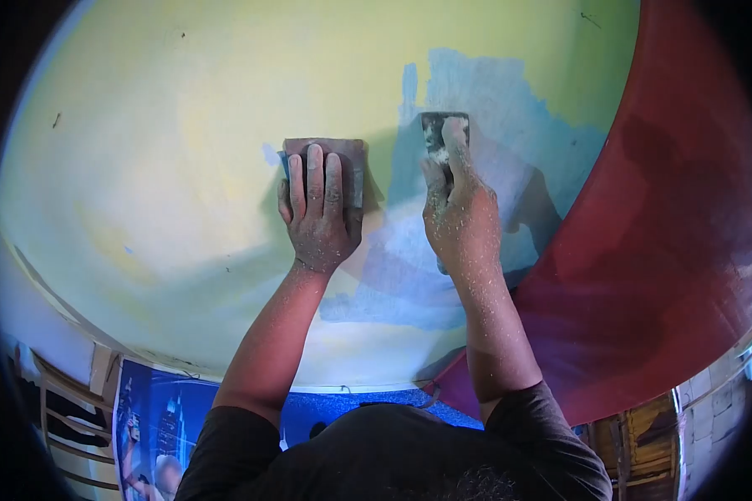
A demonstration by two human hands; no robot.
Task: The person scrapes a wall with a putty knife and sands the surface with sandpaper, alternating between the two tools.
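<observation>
The left hand (319, 219) lay on a brown sanding pad (353, 157) just left of the blue patch (510, 125), its grip pressed flat, fingers close together and stretched along the pad to hold it against the yellow-green wall (167, 150). The right hand (458, 219) sat on the blue patch itself, near its left edge, with its grip closed around a small scraper (433, 127), forefinger laid along the blade, whose tip met the paint at the patch's upper left corner. Pale dust speckled both hands and forearms. To the right of the blue patch a broad red area (668, 209) curved away, and below the patch a paler, rubbed-looking stretch ran down toward the person's dark sleeves. The work looked to be mid-way through stripping and smoothing the top coat, with the yellow-green still covering everything left of the patch. The next move seemed to call for firm, even pressure on the pad and a shallow blade angle, so the scraper lifted paint without gouging
</observation>
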